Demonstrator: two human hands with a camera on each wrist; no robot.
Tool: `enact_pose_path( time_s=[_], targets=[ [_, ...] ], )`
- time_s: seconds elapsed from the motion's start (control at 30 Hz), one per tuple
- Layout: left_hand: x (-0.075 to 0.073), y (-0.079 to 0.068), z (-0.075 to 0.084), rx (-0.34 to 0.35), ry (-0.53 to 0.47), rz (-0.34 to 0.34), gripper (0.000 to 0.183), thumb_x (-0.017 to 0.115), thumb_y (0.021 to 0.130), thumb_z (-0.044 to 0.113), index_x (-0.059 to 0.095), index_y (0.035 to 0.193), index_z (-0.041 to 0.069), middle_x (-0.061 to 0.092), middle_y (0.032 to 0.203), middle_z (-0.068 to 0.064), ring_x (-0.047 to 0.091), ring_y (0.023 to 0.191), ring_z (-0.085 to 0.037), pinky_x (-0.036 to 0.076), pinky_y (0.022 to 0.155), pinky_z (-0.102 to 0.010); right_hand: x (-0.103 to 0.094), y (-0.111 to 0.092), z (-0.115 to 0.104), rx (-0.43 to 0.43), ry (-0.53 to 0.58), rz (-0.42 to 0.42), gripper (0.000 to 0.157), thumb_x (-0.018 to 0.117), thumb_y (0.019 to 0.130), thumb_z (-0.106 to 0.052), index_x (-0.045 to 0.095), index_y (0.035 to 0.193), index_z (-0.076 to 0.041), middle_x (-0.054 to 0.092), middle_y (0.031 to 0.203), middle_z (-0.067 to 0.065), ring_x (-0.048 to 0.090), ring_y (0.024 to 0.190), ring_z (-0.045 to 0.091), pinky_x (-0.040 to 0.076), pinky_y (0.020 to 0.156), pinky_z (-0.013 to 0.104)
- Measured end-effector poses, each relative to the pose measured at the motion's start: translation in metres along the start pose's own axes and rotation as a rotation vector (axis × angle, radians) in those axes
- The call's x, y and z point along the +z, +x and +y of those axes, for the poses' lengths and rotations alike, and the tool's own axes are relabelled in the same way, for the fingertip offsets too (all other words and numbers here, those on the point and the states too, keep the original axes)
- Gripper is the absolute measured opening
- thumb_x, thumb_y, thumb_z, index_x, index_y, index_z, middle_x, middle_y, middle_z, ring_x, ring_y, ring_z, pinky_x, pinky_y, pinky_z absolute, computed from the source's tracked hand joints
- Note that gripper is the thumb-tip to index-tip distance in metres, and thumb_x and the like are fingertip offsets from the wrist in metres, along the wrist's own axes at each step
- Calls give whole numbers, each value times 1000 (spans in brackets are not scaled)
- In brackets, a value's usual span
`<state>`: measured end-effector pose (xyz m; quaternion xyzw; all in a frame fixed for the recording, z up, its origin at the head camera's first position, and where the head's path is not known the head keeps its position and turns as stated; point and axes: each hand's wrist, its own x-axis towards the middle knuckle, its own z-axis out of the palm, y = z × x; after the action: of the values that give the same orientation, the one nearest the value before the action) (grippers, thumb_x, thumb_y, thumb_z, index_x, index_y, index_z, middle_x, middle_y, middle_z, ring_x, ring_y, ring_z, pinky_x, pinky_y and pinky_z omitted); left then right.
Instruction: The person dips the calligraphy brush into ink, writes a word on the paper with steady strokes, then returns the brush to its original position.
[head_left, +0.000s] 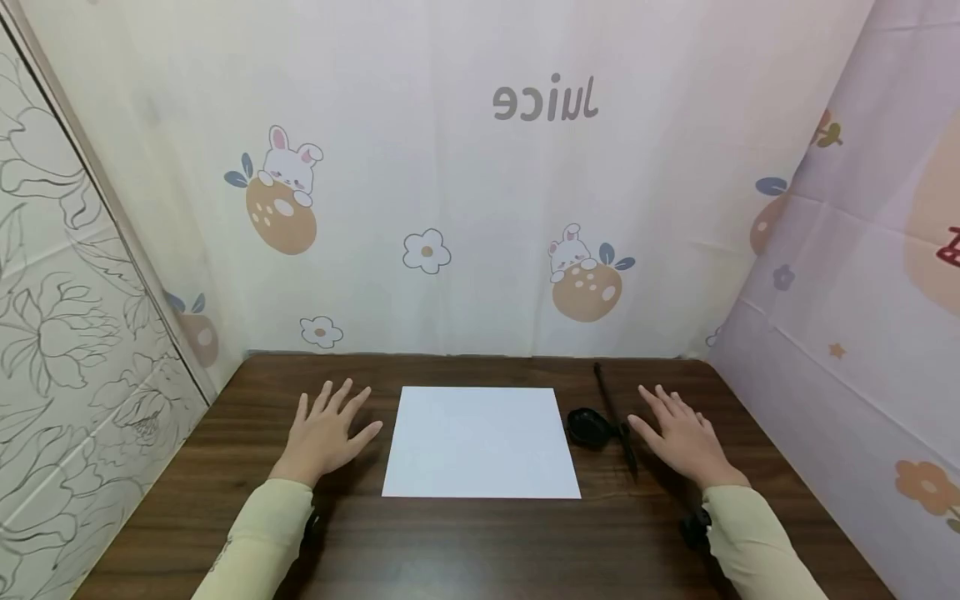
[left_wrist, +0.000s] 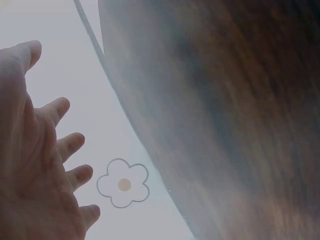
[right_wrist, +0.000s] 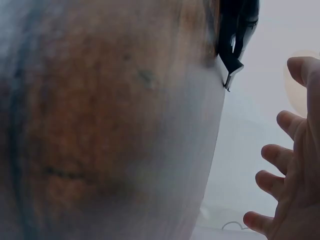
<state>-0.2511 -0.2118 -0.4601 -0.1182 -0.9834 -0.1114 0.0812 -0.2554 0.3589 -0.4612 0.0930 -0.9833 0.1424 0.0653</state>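
Note:
A blank white sheet of paper [head_left: 480, 442] lies flat on the brown wooden table in the head view. To its left is my left hand [head_left: 322, 435], palm down with fingers spread, holding nothing. My right hand [head_left: 684, 439] is likewise spread, palm down, at the right side. Between the paper and the right hand lie a small round black dish [head_left: 588, 427] and a slim black stick [head_left: 609, 398], perhaps a brush or pen; its exact kind is unclear. The right thumb is close to the stick. In the right wrist view, part of a glossy black object [right_wrist: 239, 37] shows beyond the table edge.
The wooden table [head_left: 420, 550] ends at a patterned cloth [head_left: 427, 167] with rabbits and flowers at the back. Another printed cloth [head_left: 847, 400] hangs along the right, and a flower-lined panel [head_left: 60, 333] stands on the left. Dark wrist bands [head_left: 696, 530] show by the sleeves.

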Motion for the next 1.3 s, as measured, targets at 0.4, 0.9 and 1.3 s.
enact_pose_path(
  time_s=[0.4, 0.9, 1.3],
  targets=[
    [-2, -5, 7, 84, 23, -2, 70, 51, 96, 61, 45, 152, 18, 37, 156, -16, 26, 145, -44, 11, 113, -68, -2, 6, -7, -10, 13, -2, 71, 47, 103, -50, 28, 158, -9, 25, 158, 28, 22, 142, 52, 18, 100, 78],
    [4, -12, 19, 286, 23, -35, 52, 67, 92, 42, 62, 135, 13, 52, 144, -16, 39, 139, -40, 25, 111, -65, -3, 18, -14, -60, 50, -17, 70, 45, 104, -50, 31, 157, -6, 29, 155, 30, 25, 140, 54, 22, 99, 78],
    [7, -16, 25, 435, -60, -43, 41, 71, 91, 34, 67, 125, 11, 59, 136, -16, 47, 132, -40, 33, 106, -64, -8, 25, -15, -52, 69, -68, 73, 43, 104, -52, 29, 157, -5, 30, 154, 31, 26, 138, 55, 20, 101, 77]
  ],
)
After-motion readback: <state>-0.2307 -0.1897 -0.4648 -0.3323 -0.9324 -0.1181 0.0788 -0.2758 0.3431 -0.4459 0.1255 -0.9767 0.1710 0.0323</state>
